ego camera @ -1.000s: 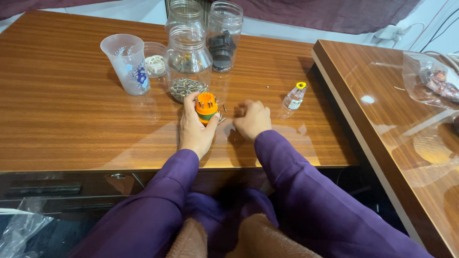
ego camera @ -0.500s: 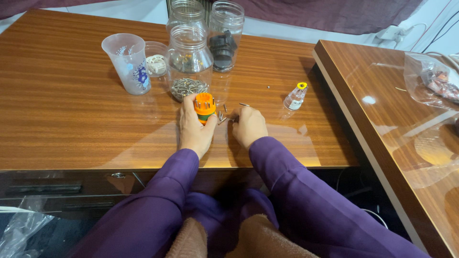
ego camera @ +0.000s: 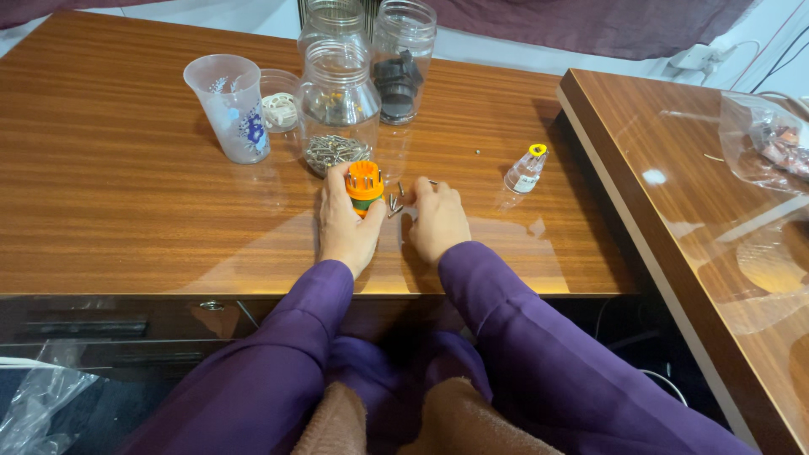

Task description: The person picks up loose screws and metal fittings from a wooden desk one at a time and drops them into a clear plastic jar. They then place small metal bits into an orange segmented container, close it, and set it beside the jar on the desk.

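My left hand [ego camera: 347,225] rests on the wooden table [ego camera: 126,211] and grips an orange, ribbed, round tool handle [ego camera: 365,184] with a green band, held upright. My right hand [ego camera: 438,221] lies palm down just to its right, fingertips touching a few small metal bits [ego camera: 393,202] scattered on the wood between the two hands. Both arms wear purple sleeves.
Behind the hands stand a clear jar with screws in its bottom [ego camera: 338,109], a jar of dark parts [ego camera: 402,61], a clear plastic cup [ego camera: 232,108] and a small round container [ego camera: 279,107]. A small bottle with a yellow cap [ego camera: 527,169] stands to the right. A second table [ego camera: 716,253] with a plastic bag [ego camera: 763,139] adjoins.
My right hand has slid a little left toward the orange handle and the small metal bits. The left hand keeps the handle in place.
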